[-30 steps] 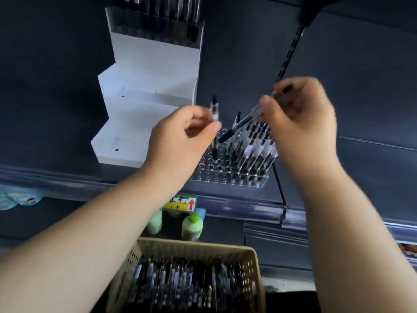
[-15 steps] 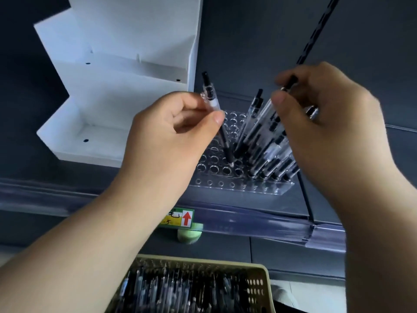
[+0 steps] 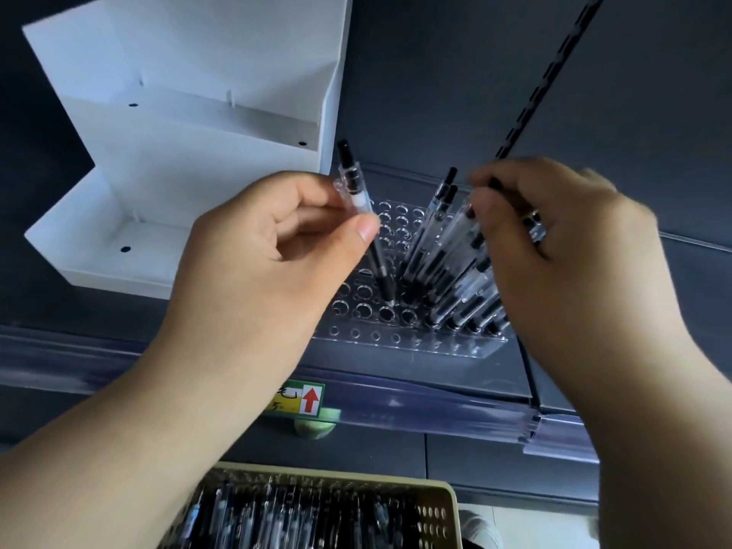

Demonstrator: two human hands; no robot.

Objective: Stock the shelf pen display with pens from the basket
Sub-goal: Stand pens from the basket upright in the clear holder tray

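Left grip (image 3: 277,263) has lowered its pinched pen (image 3: 358,200) to an open hole (image 3: 386,313); right grip (image 3: 562,251) clamps pens (image 3: 534,227).

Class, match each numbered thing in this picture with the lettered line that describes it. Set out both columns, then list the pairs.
Column A
1. left hand
2. right hand
3. basket
4. white stand

Column B
a. stands on the shelf, left of the clear rack
b. pinches a clear pen, tilted, its tip at a rack hole
c. at the bottom of the view, filled with loose pens
d. pinches a second pen over the rack's filled side

Pairs: 1-b, 2-d, 3-c, 4-a
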